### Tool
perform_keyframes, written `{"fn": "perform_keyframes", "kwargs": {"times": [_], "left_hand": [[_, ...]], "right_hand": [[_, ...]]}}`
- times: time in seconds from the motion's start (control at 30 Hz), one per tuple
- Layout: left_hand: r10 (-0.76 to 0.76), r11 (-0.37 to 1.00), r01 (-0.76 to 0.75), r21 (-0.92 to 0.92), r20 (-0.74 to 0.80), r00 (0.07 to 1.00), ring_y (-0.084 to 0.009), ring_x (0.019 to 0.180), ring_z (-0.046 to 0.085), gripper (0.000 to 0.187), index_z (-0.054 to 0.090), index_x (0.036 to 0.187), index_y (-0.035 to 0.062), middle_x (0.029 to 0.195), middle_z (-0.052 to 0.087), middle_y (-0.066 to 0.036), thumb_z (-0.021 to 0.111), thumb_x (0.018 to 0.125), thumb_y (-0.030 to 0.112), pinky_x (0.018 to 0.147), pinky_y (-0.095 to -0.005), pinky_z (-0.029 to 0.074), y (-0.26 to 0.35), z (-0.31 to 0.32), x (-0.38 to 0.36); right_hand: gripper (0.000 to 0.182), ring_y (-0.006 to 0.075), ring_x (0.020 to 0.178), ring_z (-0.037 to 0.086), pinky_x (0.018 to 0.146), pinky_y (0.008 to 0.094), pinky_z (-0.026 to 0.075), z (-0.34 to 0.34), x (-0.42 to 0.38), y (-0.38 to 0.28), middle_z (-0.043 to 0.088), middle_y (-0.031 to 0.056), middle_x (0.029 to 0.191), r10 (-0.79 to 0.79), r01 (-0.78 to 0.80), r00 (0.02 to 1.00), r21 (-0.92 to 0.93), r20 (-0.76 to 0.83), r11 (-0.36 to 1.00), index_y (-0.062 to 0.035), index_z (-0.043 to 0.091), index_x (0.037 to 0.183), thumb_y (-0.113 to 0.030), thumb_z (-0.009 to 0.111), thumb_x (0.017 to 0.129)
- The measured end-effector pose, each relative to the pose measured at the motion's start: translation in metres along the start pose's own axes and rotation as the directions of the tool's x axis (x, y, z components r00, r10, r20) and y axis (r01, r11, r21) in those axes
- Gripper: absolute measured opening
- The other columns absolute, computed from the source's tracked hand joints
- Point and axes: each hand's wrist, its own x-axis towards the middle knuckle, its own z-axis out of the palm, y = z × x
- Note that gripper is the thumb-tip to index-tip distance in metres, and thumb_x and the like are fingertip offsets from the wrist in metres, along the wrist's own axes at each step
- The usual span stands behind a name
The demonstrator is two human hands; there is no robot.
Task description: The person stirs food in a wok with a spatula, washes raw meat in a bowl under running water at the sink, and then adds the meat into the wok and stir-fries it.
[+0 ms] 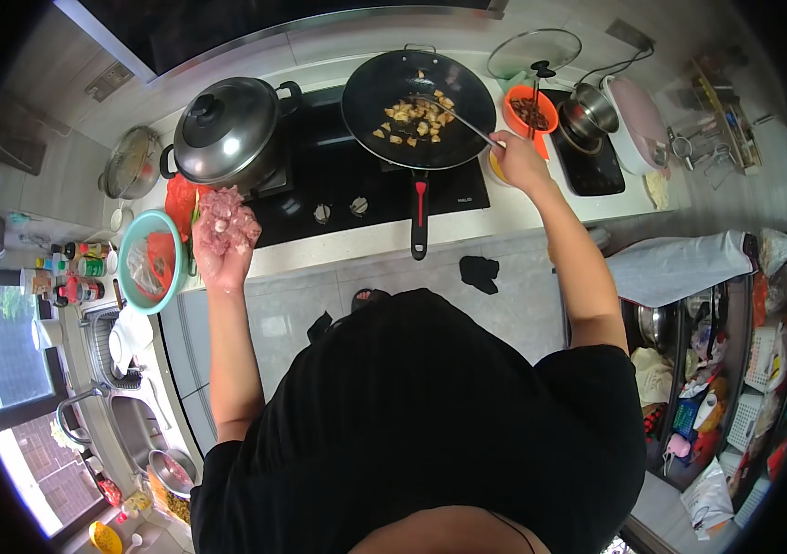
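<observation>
My left hand (221, 270) is turned palm up and cups a heap of raw meat pieces (226, 223), held near the front of the stove, left of the wok. A slim metal utensil (467, 124) is gripped in my right hand (520, 161), fingers closed around its end. The utensil reaches down into a black wok (463, 85), where its tip is among yellowish-brown cooked chunks (430, 125). I cannot make out the exact shape of that tip. The wok's black and red handle (420, 217) points toward me, untouched by either hand.
A lidded steel pot (227, 129) stands on the left of the black stove (384, 198). Beside my left hand is a turquoise basin (141, 300) with plastic bags. An orange bowl (515, 97) of dark pieces, a glass lid (509, 55) and a small saucepan (592, 113) sit right.
</observation>
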Motion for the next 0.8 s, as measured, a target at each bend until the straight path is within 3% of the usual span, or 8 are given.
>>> {"fn": "perform_keyframes", "kwargs": {"times": [0.2, 0.3, 0.4, 0.6, 0.7, 0.8], "left_hand": [[0.003, 1.0, -0.002, -0.009, 0.185, 0.983, -0.0195, 0.083, 0.047, 0.038, 0.049, 0.119, 0.0034, 0.101, 0.055, -0.007, 0.056, 0.086, 0.021, 0.071, -0.0321, 0.04, 0.013, -0.017, -0.006], [0.003, 1.0, -0.002, -0.006, 0.141, 0.99, -0.0197, 0.082, 0.047, 0.04, 0.049, 0.12, 0.0029, 0.1, 0.055, -0.007, 0.056, 0.086, 0.021, 0.071, -0.0322, 0.04, 0.012, -0.017, -0.006], [-0.04, 0.999, 0.042, -0.027, 0.068, 0.997, -0.0202, 0.083, 0.047, 0.041, 0.049, 0.121, 0.0026, 0.101, 0.055, -0.007, 0.057, 0.086, 0.022, 0.071, -0.0325, 0.04, 0.009, -0.012, -0.006], [-0.024, 1.0, 0.024, -0.011, -0.023, 0.999, -0.0208, 0.083, 0.048, 0.04, 0.051, 0.12, 0.0023, 0.102, 0.056, -0.007, 0.056, 0.085, 0.02, 0.069, -0.0323, 0.04, 0.006, -0.004, 0.0], [-0.037, 0.999, 0.037, -0.033, -0.024, 0.999, -0.0205, 0.082, 0.048, 0.038, 0.051, 0.119, 0.0024, 0.102, 0.056, -0.007, 0.055, 0.085, 0.019, 0.068, -0.0321, 0.04, 0.006, -0.006, 0.003], [-0.091, 0.991, 0.101, -0.093, 0.114, 0.989, -0.0202, 0.081, 0.047, 0.038, 0.051, 0.118, 0.0021, 0.103, 0.056, -0.008, 0.056, 0.084, 0.018, 0.069, -0.0316, 0.041, 0.003, -0.009, 0.007]], "right_hand": [[0.026, 0.0292, 0.081, 0.065, 0.074, 0.039, 0.05, -0.012, -0.002, -0.002, 0.068, 0.0131, 0.08, -0.001, -0.004, 0.999, 0.094, 0.054, 0.996, -0.0086, 0.063, 0.11, -0.02, 0.056, 0.088], [0.025, 0.0231, 0.072, 0.065, 0.069, 0.0349, 0.05, -0.001, 0.002, 0.006, 0.067, 0.011, 0.076, 0.022, -0.098, 0.974, 0.33, 0.227, 0.939, -0.0072, 0.063, 0.111, -0.018, 0.057, 0.089], [0.024, 0.0185, 0.066, 0.064, 0.066, 0.0323, 0.05, 0.015, 0.001, 0.002, 0.066, 0.0088, 0.073, 0.051, -0.127, 0.975, 0.355, 0.215, 0.926, -0.0057, 0.062, 0.111, -0.015, 0.056, 0.09], [0.026, 0.0172, 0.067, 0.063, 0.067, 0.0317, 0.05, 0.012, -0.004, -0.003, 0.066, 0.0097, 0.077, 0.079, -0.174, 0.968, 0.409, 0.239, 0.896, -0.0044, 0.06, 0.114, -0.014, 0.054, 0.091], [0.026, 0.016, 0.067, 0.062, 0.067, 0.0305, 0.05, -0.004, -0.013, -0.006, 0.066, 0.0087, 0.081, 0.082, -0.196, 0.96, 0.434, 0.269, 0.879, -0.0031, 0.059, 0.114, -0.013, 0.053, 0.091], [0.025, 0.0149, 0.066, 0.061, 0.067, 0.0297, 0.05, -0.002, -0.014, -0.006, 0.065, 0.0074, 0.084, 0.083, -0.219, 0.95, 0.451, 0.302, 0.865, -0.0016, 0.059, 0.114, -0.012, 0.052, 0.091]]}}
